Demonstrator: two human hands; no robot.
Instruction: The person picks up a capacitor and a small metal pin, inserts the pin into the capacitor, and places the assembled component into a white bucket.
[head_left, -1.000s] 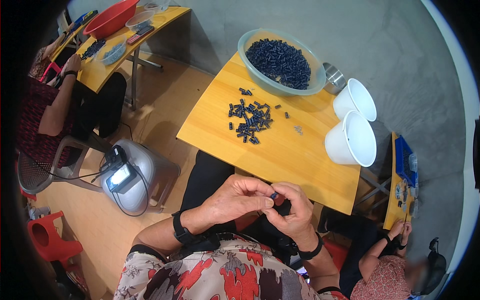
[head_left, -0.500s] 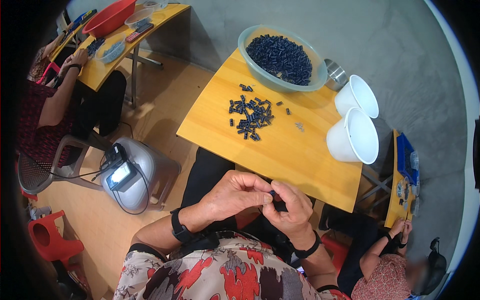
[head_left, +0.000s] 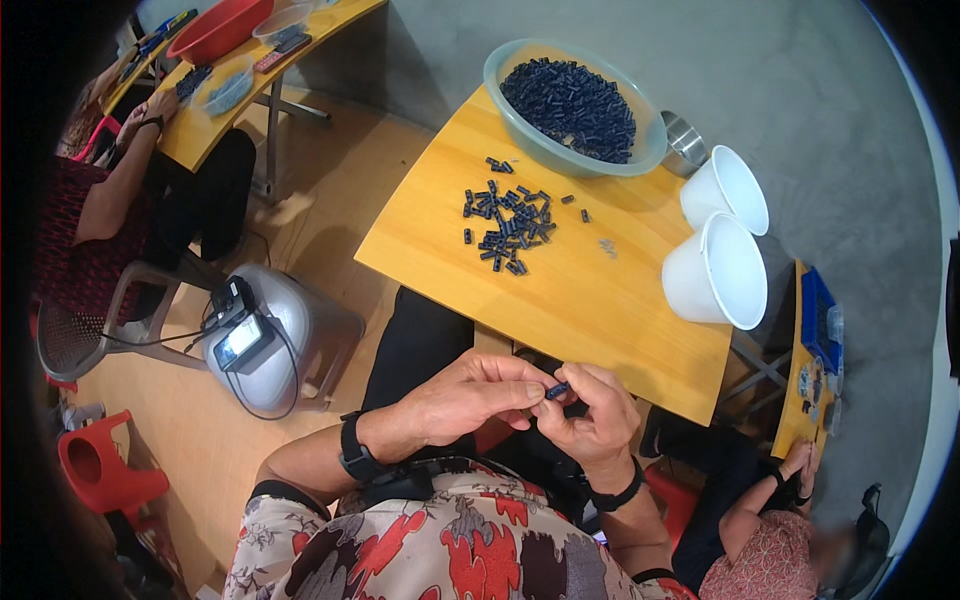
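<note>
Just off the near edge of the table, my left hand (head_left: pixel 475 398) and my right hand (head_left: pixel 592 420) meet over my lap. Both are closed, pinching one small dark-blue plastic piece (head_left: pixel 556 391) between thumbs and forefingers. It is short and block-like, and fingertips cover part of it. Beyond the hands, a loose pile of similar dark pieces (head_left: pixel 510 225) lies on the yellow wooden table (head_left: pixel 600 310). Small pale bits (head_left: pixel 607 247) lie to the right of the pile. A wide translucent basin (head_left: pixel 510 115) at the far side holds a heap of the same dark pieces.
Two white buckets (head_left: pixel 690 285) stand at the table's right edge, with a steel bowl (head_left: pixel 683 140) behind them. Co-workers sit at tables on the far left and lower right. A grey stool (head_left: pixel 270 350) with a lit device (head_left: pixel 240 345) stands to my left.
More of the small dark piece shows between my fingertips, and the fingers have shifted around it. The whole view has moved slightly; the pile looks the same.
</note>
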